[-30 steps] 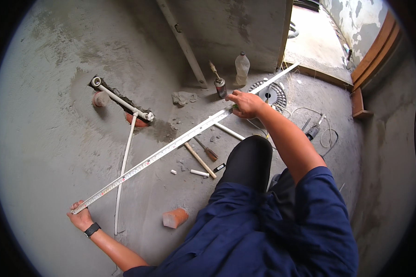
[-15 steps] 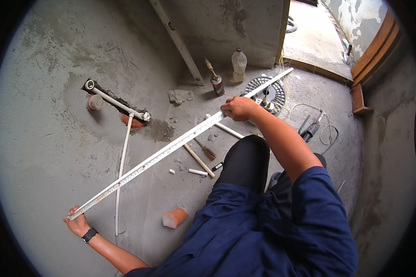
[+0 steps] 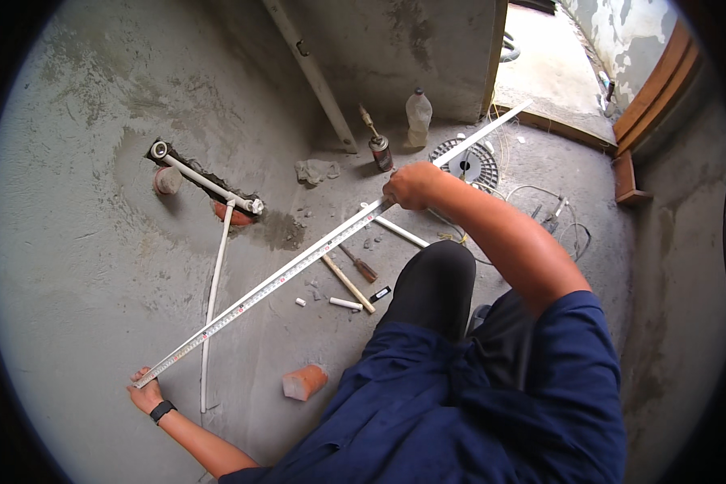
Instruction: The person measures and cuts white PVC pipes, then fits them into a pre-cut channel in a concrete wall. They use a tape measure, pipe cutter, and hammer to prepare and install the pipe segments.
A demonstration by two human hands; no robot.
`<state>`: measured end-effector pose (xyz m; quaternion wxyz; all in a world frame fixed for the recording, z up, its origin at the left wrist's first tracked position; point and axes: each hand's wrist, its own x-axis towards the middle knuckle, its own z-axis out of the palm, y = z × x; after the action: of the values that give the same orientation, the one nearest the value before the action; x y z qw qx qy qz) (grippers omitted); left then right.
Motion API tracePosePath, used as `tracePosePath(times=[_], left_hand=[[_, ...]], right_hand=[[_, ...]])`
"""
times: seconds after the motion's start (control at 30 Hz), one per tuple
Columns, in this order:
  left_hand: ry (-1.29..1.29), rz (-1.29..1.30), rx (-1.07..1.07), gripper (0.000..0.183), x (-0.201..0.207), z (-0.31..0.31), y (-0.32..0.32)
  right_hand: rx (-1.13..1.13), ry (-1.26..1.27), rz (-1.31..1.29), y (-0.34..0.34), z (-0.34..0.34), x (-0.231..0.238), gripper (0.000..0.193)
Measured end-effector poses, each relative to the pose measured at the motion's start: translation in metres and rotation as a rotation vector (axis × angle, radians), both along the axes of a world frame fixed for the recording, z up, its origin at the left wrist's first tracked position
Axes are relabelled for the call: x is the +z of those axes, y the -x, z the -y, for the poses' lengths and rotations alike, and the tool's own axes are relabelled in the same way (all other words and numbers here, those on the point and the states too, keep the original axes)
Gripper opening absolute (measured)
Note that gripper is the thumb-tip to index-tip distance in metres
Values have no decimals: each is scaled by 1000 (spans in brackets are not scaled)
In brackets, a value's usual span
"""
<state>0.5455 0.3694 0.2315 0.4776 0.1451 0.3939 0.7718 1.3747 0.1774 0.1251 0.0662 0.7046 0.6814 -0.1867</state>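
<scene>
The person's left arm reaches out low to the left, a dark wristband at the wrist. The right arm stretches forward and inward from the right side, its hand farther ahead and seen from the back.

The left hand has its fingers curled closed at the near end of a long white pipe, gripping it together with the tip of a measuring tape. The right hand is closed around the pipe farther along; most of its fingertips are hidden.

The pipe slants from lower left to upper right, its far end pointing toward the doorway. The tape runs along its lower side between the two hands. On the floor beneath them lie a screwdriver, a wooden stick and a short white pipe piece.
</scene>
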Motion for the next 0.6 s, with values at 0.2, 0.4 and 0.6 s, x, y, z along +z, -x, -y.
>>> tracePosePath(times=[0.2, 0.4, 0.6], left_hand=[[164, -219, 86, 59, -52, 6, -12], [-262, -1849, 1067, 58, -19, 76, -168], [-538, -1146, -952, 31, -1, 104, -415]], right_hand=[[17, 32, 193, -3, 23, 73, 27], [-71, 20, 288, -12, 67, 126, 27], [-91, 62, 348, 22, 81, 144, 29]])
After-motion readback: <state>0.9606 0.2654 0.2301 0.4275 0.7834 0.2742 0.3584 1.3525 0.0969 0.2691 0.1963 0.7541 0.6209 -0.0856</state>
